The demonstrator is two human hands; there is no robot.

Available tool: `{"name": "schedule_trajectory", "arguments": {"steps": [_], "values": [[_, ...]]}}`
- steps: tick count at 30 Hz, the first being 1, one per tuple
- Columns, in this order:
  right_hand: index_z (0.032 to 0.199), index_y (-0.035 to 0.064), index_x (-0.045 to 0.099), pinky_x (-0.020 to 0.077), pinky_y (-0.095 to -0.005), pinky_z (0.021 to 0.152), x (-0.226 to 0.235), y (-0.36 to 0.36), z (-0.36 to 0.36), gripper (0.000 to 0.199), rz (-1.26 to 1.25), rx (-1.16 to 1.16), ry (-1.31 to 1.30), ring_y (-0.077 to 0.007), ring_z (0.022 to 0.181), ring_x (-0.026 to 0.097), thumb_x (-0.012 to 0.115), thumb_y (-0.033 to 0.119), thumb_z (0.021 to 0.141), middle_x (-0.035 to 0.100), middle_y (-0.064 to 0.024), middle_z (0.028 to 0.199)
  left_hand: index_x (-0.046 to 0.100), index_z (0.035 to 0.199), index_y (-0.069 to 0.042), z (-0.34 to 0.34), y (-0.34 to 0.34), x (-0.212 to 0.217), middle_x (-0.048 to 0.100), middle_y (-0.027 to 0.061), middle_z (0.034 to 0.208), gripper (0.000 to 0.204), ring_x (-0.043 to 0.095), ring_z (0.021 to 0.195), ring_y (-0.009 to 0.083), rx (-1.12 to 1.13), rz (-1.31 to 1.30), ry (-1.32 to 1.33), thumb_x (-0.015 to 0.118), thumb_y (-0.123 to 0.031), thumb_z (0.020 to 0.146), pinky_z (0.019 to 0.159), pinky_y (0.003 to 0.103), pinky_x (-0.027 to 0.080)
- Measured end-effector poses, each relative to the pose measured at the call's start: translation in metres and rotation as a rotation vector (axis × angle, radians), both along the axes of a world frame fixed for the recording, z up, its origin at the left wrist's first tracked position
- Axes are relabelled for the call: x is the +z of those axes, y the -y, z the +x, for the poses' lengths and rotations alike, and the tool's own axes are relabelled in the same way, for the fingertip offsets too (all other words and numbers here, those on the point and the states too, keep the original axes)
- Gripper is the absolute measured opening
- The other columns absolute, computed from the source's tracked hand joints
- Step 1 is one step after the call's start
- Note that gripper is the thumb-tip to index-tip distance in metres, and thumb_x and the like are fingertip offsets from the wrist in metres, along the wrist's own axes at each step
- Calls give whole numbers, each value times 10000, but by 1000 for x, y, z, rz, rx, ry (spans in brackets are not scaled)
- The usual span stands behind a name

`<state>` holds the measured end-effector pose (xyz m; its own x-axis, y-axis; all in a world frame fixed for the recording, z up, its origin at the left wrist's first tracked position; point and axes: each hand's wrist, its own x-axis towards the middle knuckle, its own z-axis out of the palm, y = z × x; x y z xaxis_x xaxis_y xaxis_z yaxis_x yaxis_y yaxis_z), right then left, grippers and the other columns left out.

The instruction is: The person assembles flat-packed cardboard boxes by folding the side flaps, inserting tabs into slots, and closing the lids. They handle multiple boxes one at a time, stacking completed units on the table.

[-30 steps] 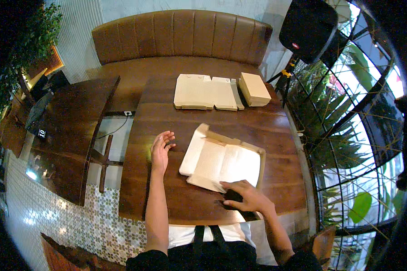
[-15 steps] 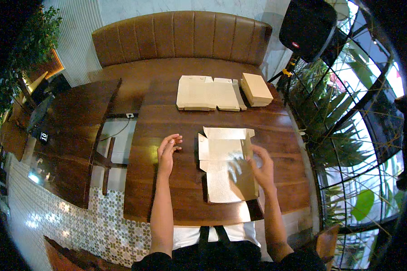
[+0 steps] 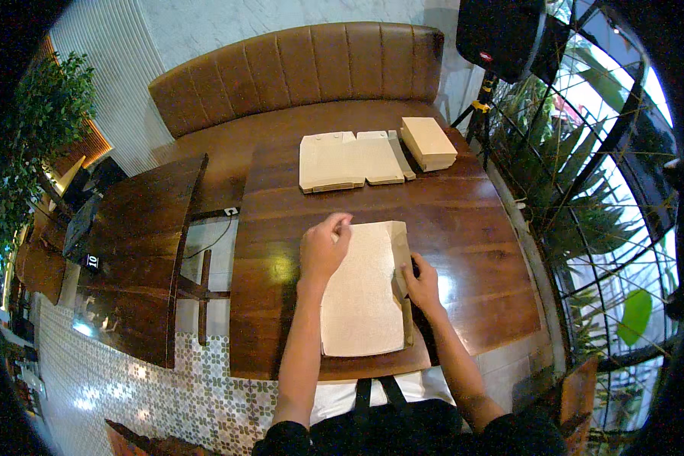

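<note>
A light brown cardboard box blank [image 3: 365, 296] lies on the wooden table right in front of me, its long side pointing away from me. My left hand [image 3: 325, 247] rests over its far left edge with the fingers curled in, and the hand hides that corner and whatever flap is there. At the right edge, my right hand [image 3: 422, 281] grips the narrow raised side flap [image 3: 400, 254], thumb and fingers bent round it. Further back lie stacked flat box blanks [image 3: 349, 161] with notched edges, beside a pile of smaller cardboard pieces [image 3: 429, 140].
The brown table [image 3: 479, 258] extends to both sides of the blank. Behind it runs a padded brown bench [image 3: 296, 72]. A second dark table [image 3: 140, 258] stands left across a gap with a cable. A black speaker [image 3: 501, 38] on a stand and plants [image 3: 577, 213] are at the right.
My left hand has moved right from above the bare table onto the blank's far left edge. My right hand has closed on the right flap. The blank's left flaps no longer show.
</note>
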<state>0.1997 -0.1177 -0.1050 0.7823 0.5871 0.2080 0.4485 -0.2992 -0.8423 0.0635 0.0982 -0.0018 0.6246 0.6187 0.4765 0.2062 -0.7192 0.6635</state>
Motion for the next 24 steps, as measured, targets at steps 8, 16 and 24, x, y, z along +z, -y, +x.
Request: {"name": "schedule_trajectory", "arguments": {"steps": [8, 16, 24], "values": [[1215, -19, 666, 549, -348, 837, -18, 6, 6, 299, 155, 35, 33, -221, 907, 700, 640, 98, 942, 735, -163, 1009, 763, 1085, -90, 143, 25, -22, 754, 233, 979, 372, 717, 919, 459, -141, -88, -377, 599, -408, 985, 839, 544, 564], [1200, -10, 665, 550, -354, 827, 10, 7, 3, 303, 199, 11, 10, -244, 920, 719, 675, 153, 946, 737, -193, 1024, 674, 986, -5, 95, 58, -55, 743, 119, 864, 171, 736, 748, 214, -75, -557, -59, 719, -170, 977, 661, 331, 596], [1159, 3, 692, 561, -346, 793, 14, 4, -2, 260, 170, 13, -59, -206, 848, 727, 703, 183, 972, 758, -162, 969, 604, 1257, -58, 58, 75, -44, 736, 74, 862, 322, 697, 696, 140, -25, -420, -59, 713, -163, 973, 617, 282, 559]]}}
